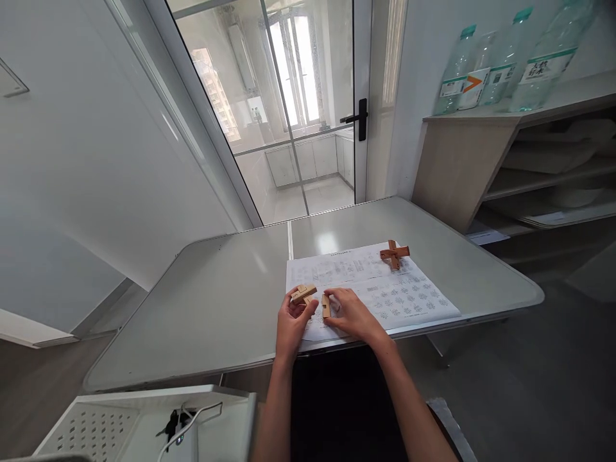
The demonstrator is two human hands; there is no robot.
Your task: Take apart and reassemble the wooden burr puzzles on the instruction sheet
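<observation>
Over the near edge of a printed paper sheet, my left hand grips a few joined light wooden pieces between thumb and fingers. Just to their right, my right hand pinches a single notched wooden block, held upright. A small gap separates the block from the joined pieces. Farther back on the right part of the sheet sits a reddish-brown wooden cross-shaped puzzle, touched by neither hand. Small diagrams cover the sheet.
The sheet lies on a grey-green table with rounded corners. A white tray with keys and a cable is at the lower left. Plastic bottles stand on a shelf unit at the right. A glass door is behind the table.
</observation>
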